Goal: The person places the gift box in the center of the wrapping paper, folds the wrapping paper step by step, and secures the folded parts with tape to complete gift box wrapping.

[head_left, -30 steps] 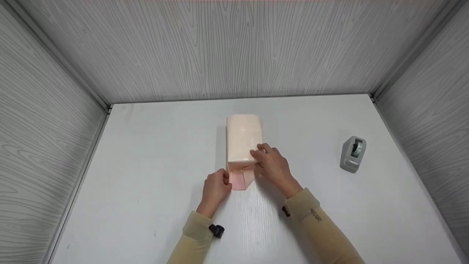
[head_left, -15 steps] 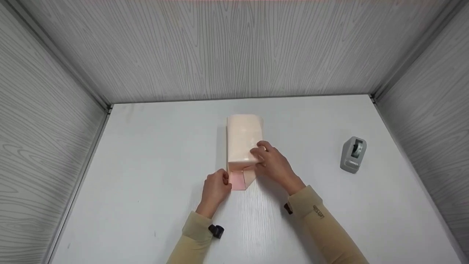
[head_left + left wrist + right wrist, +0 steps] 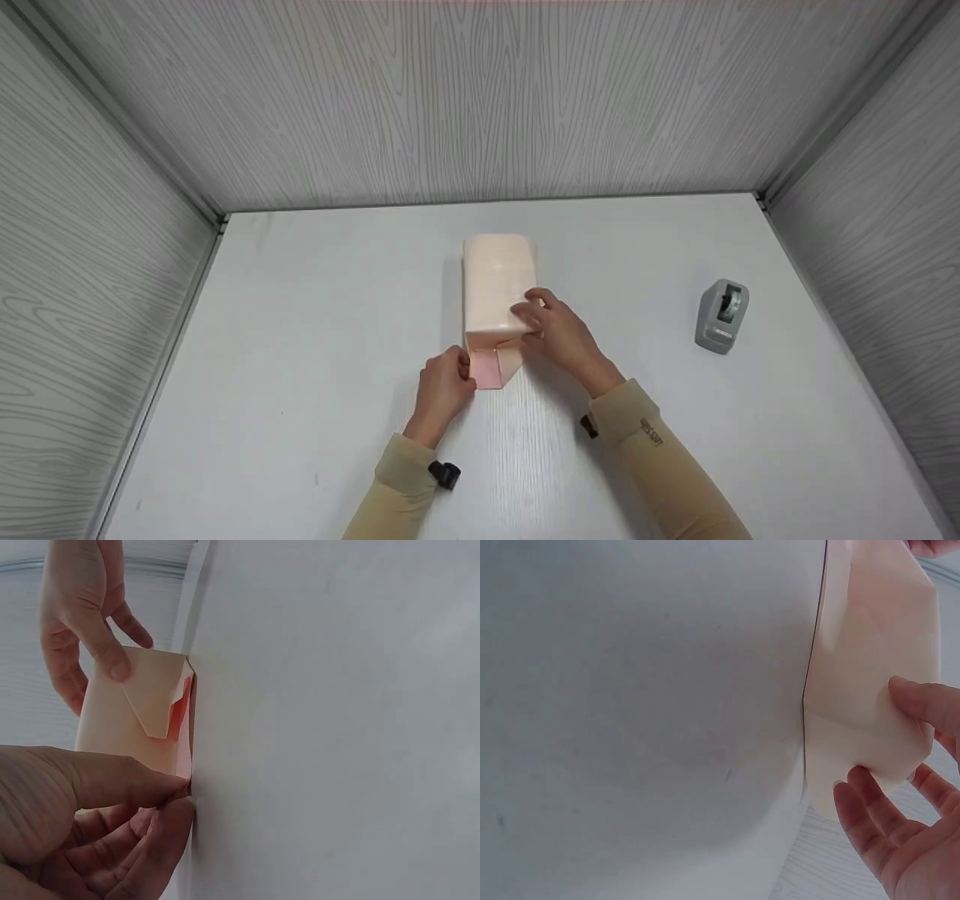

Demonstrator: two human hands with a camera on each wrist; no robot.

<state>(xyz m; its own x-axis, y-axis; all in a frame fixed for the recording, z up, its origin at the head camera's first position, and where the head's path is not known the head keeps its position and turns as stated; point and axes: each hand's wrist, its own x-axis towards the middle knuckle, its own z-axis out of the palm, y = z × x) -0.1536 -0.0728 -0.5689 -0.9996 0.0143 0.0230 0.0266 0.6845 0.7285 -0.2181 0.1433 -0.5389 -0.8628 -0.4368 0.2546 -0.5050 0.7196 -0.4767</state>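
A box-shaped parcel (image 3: 498, 281) in pale peach wrapping paper lies lengthwise on the white table. Its near end is partly folded, and a flap (image 3: 486, 369) with a pink inner side lies flat toward the person. My left hand (image 3: 443, 384) pinches this flap's left edge between thumb and forefinger, close to the tabletop in the left wrist view. With my right hand (image 3: 564, 337) I hold the parcel's near right corner. In the right wrist view the thumb (image 3: 924, 701) presses the folded end paper while the fingers touch the side. Whatever is inside the paper is hidden.
A grey tape dispenser (image 3: 722, 316) with a roll of tape stands on the right of the table (image 3: 337, 315). Wood-grain panels (image 3: 480, 97) enclose the table at the back and both sides.
My right hand and forearm have shifted slightly right while staying on the parcel's corner. The left hand keeps its pinch on the flap, and the parcel stays in place.
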